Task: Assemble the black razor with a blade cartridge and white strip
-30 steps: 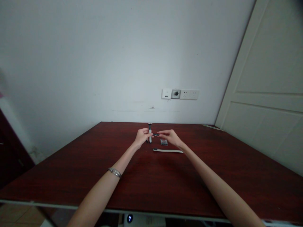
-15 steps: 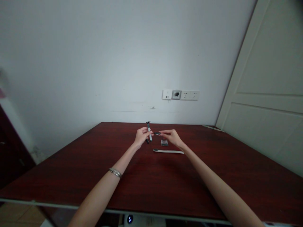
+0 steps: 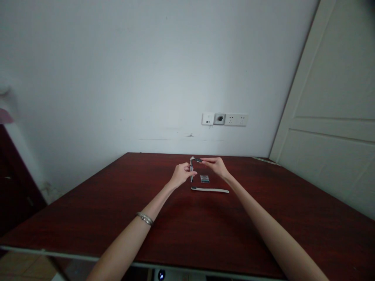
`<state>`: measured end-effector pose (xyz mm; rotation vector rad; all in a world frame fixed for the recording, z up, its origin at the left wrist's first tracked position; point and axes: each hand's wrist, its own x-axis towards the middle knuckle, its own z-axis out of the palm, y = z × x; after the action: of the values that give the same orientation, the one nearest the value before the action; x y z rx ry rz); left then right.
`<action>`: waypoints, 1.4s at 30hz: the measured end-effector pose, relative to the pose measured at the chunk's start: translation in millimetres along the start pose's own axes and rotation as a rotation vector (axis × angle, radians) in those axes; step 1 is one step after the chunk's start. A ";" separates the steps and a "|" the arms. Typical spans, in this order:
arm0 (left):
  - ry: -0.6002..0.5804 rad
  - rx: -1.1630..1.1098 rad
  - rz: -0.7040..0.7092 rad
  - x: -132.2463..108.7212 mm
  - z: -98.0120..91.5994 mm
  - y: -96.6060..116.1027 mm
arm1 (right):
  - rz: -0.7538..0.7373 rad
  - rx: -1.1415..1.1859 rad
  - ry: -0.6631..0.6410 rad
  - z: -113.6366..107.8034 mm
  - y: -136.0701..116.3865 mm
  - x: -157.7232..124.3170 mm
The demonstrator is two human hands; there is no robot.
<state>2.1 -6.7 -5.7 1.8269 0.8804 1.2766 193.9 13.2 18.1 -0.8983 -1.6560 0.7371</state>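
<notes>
Left hand [image 3: 182,174] pinches short strap [image 3: 191,171] upright, just behind flat strap [image 3: 210,189] on table [image 3: 187,226]. Right hand [image 3: 215,166] pinches small dark piece [image 3: 199,160] at its top end. Risk: the fingertip hold looks slight, so the piece could slip and drop near flat strap.

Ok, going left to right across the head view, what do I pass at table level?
bracelet → left hand → upright white strap → small dark piece → right hand → door
</notes>
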 end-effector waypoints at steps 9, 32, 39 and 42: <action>-0.008 0.367 0.115 -9.7 5.3 -5.9 | 0.009 -0.021 -0.019 -3.4 -2.5 -2.4; -0.027 0.389 0.079 -11.8 10.0 -4.2 | -0.024 -0.022 -0.125 2.3 -14.3 -9.0; -0.022 0.403 0.076 -12.0 9.2 -8.2 | -0.031 -0.024 -0.141 2.0 -14.8 -9.6; -0.028 0.427 0.079 -11.3 8.9 -10.2 | -0.040 -0.040 -0.148 1.6 -15.0 -9.5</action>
<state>6.2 -12.7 -21.8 2.2224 1.1419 1.1704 190.9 -2.8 25.3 -0.8524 -1.8197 0.7605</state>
